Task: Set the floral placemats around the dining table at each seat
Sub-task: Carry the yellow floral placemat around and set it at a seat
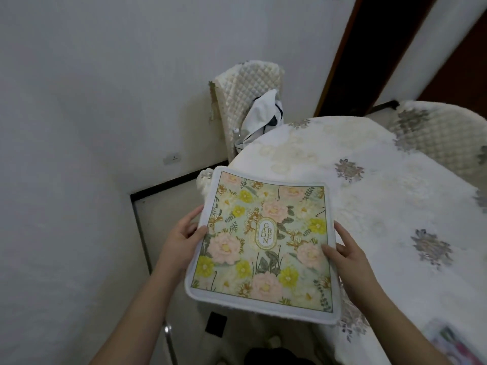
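Note:
A floral placemat (266, 241) with pink and yellow flowers, a white border and a central oval label is held flat over the left edge of the dining table (369, 201). My left hand (181, 235) grips its left edge, thumb on top. My right hand (345, 251) grips its right edge, thumb on the printed face. The table wears a white cloth with grey flower motifs. At the bottom right corner a second colourful mat (453, 343) shows, blurred and cut off.
A quilted cream chair (242, 96) stands against the wall at the table's far left, with a white cloth (263, 114) draped on it. Another quilted chair (442, 133) sits at the far right. A dark door frame (350, 48) rises behind. The wall lies close on the left.

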Available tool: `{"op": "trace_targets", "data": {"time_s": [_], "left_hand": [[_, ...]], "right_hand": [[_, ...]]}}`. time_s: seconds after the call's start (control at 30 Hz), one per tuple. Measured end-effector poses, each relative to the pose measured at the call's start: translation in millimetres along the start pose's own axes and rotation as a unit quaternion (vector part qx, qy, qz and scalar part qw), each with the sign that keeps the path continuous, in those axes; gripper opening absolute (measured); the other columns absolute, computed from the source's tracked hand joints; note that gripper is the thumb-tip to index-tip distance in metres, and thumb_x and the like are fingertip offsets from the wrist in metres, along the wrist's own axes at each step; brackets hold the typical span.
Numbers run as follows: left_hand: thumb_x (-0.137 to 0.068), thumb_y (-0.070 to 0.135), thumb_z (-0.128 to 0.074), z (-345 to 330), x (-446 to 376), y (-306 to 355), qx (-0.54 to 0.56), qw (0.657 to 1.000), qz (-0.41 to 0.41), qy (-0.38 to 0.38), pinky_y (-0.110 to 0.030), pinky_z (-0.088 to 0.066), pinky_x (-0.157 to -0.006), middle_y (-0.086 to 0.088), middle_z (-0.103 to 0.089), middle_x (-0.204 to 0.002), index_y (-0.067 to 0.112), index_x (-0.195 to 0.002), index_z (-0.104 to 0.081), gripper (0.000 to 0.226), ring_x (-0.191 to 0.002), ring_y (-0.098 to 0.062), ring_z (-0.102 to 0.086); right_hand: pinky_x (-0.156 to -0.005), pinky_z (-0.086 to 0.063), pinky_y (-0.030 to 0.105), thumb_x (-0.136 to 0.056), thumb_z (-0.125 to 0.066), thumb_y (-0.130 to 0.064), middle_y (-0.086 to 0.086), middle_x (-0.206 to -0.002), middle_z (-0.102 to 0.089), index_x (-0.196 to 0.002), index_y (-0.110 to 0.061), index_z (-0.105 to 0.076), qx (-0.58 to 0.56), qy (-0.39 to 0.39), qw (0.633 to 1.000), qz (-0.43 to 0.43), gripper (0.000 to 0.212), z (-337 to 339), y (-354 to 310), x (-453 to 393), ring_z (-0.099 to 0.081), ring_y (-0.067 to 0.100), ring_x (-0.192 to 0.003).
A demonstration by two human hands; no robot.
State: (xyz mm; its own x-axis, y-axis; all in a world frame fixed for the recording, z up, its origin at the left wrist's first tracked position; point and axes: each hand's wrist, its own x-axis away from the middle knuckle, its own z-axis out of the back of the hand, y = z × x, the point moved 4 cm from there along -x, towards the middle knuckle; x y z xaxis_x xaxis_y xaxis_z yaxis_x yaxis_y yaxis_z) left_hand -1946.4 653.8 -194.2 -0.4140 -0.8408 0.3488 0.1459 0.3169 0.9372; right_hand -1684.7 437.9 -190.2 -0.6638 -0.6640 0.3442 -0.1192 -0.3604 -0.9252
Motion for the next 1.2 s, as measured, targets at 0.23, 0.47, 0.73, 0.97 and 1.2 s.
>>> {"op": "trace_targets", "data": {"time_s": [0.23,0.47,0.73,0.97,1.2], "left_hand": [[-0.097,0.008,-0.059,-78,-56,18,-0.042,0.996,-0.01,-0.072,-0.049,-0.06,-0.077,-0.004,-0.077,-0.101,0.039,-0.127,-0.059,0.044,-0.089,-0.027,-0.074],[-0.097,0.009,-0.059,-146,-101,33,-0.136,0.976,-0.038,-0.167,-0.047,-0.059,-0.082,-0.001,-0.077,-0.101,0.043,-0.125,-0.057,0.044,-0.093,-0.022,-0.074],[-0.097,0.01,-0.059,-196,-137,21,-0.182,0.948,-0.017,-0.262,-0.053,-0.058,-0.082,-0.004,-0.076,-0.106,0.03,-0.14,-0.05,0.048,-0.094,-0.026,-0.074],[-0.098,0.01,-0.057,-240,-177,-2,-0.223,0.899,-0.012,-0.376,-0.04,-0.061,-0.079,-0.001,-0.076,-0.108,0.034,-0.138,-0.047,0.048,-0.095,-0.018,-0.073],[-0.098,0.014,-0.059,-255,-210,-13,-0.273,0.862,0.003,-0.428,-0.047,-0.06,-0.081,-0.001,-0.075,-0.108,0.029,-0.128,-0.056,0.034,-0.091,-0.018,-0.074]], "right_hand": [[-0.073,-0.059,0.047,-0.097,-0.057,-0.014,0.001,-0.092,-0.077,-0.146,-0.039,-0.037,-0.044,0.075,0.996,-0.024,0.058,58,18,-28,-0.074,0.023,-0.083],[-0.075,-0.059,0.05,-0.097,-0.056,-0.014,0.001,-0.095,-0.076,-0.145,-0.04,-0.037,-0.104,0.14,0.984,-0.046,0.058,101,37,-50,-0.074,0.026,-0.085],[-0.077,-0.058,0.052,-0.098,-0.056,-0.015,-0.001,-0.095,-0.076,-0.135,-0.048,-0.044,-0.139,0.229,0.961,-0.065,0.051,119,55,-37,-0.074,0.025,-0.085],[-0.077,-0.058,0.051,-0.099,-0.055,-0.021,-0.002,-0.099,-0.076,-0.142,-0.042,-0.039,-0.159,0.342,0.92,-0.11,0.051,97,89,-13,-0.073,0.023,-0.087],[-0.063,-0.058,0.035,-0.098,-0.057,-0.021,-0.001,-0.095,-0.073,-0.134,-0.043,-0.042,-0.205,0.447,0.858,-0.151,0.045,44,114,4,-0.072,0.005,-0.078]]}}
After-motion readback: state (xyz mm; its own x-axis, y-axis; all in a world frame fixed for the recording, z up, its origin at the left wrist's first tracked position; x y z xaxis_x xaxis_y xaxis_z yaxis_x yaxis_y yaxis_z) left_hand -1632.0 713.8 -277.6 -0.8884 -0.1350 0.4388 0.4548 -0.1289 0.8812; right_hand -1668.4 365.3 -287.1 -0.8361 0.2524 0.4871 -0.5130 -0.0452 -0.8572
